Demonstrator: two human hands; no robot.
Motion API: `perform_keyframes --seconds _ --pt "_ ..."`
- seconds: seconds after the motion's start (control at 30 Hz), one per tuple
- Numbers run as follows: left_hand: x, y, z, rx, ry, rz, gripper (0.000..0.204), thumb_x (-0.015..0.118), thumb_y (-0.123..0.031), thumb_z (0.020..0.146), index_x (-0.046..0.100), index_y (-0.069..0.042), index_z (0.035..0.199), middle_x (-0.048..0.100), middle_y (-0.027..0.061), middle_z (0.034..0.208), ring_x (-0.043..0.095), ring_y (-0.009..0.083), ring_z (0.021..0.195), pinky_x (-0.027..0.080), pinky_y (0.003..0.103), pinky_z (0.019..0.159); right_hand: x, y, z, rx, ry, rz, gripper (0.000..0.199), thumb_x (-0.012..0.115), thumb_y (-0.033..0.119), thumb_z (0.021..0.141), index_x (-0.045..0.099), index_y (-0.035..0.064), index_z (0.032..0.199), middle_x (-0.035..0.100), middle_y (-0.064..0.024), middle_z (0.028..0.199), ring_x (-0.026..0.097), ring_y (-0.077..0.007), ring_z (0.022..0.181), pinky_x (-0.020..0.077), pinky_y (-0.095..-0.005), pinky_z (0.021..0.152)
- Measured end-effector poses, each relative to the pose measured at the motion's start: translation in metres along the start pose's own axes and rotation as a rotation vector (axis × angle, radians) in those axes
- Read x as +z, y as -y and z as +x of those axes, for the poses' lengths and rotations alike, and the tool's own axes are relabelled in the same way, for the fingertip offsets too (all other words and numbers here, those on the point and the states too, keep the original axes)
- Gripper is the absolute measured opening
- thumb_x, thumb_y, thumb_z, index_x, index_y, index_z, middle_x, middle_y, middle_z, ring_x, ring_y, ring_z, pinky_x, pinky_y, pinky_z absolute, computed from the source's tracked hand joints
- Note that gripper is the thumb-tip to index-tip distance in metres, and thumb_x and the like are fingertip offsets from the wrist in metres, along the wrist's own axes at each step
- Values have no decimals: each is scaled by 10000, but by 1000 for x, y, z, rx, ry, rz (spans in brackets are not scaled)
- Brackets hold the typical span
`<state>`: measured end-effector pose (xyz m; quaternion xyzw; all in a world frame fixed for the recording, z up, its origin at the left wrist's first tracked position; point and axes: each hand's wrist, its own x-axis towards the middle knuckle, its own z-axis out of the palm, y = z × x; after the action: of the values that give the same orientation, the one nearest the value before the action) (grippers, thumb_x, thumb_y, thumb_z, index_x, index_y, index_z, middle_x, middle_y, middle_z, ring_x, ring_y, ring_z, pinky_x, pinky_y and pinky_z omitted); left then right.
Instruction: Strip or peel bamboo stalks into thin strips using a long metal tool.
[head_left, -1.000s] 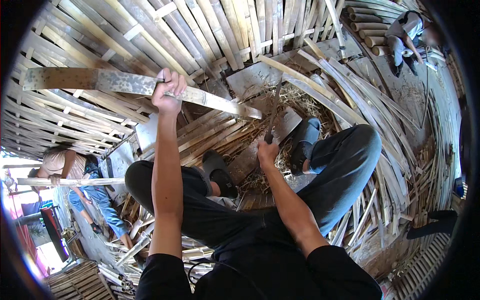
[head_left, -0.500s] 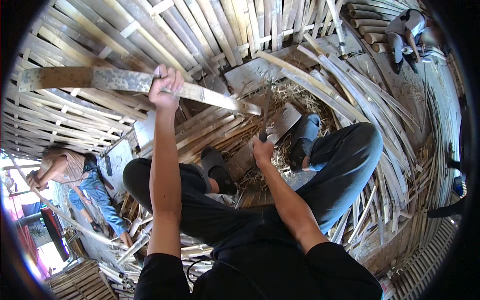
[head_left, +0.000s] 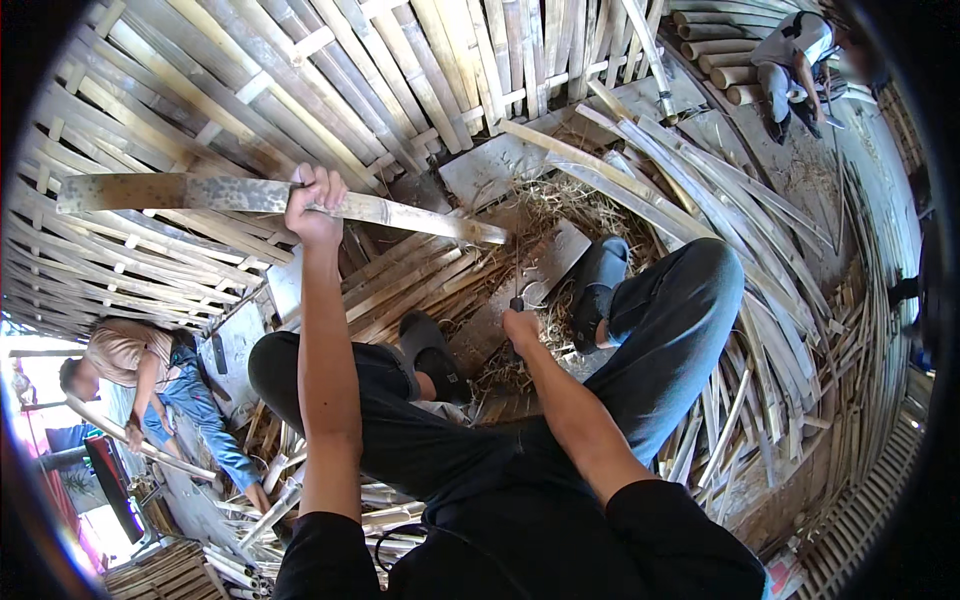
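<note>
The left hand is gripping a long, flat bamboo slat, holding it raised and level across the view, its far end reaching above the right hand. That hand is closing around a knife handle, the thin blade pointing up toward the slat. Shavings are lying between the feet.

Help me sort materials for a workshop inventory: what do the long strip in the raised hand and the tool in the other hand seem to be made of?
The long strip in the left hand looks like split bamboo: flat, pale tan with dark mottled patches, matte, matching the slats around it. The tool in the right hand seems to be a thin grey metal blade with a dark handle; handle material is unclear.
</note>
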<state>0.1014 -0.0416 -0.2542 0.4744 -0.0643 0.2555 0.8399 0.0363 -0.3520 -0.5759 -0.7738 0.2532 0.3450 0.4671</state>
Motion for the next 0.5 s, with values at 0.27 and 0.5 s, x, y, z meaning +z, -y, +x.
perform_keyframes --seconds 0.27,0.5 --pt "31 -73 3 280 -771 183 244 544 -151 790 374 -142 615 290 -32 563 299 107 488 274 248 460 25 -8 -10 82 -112 168 280 630 215 703 635 -64 680 635 -173 673 616 -291 589 467 -395 570" --pt "107 -100 14 424 -524 -105 224 457 -147 859 364 -184 659 334 -15 512 407 82 430 325 231 354 30 10 -50 39 -38 77 315 619 226 752 678 -77 815 676 -195 760 660 -295 673 494 -395 639"
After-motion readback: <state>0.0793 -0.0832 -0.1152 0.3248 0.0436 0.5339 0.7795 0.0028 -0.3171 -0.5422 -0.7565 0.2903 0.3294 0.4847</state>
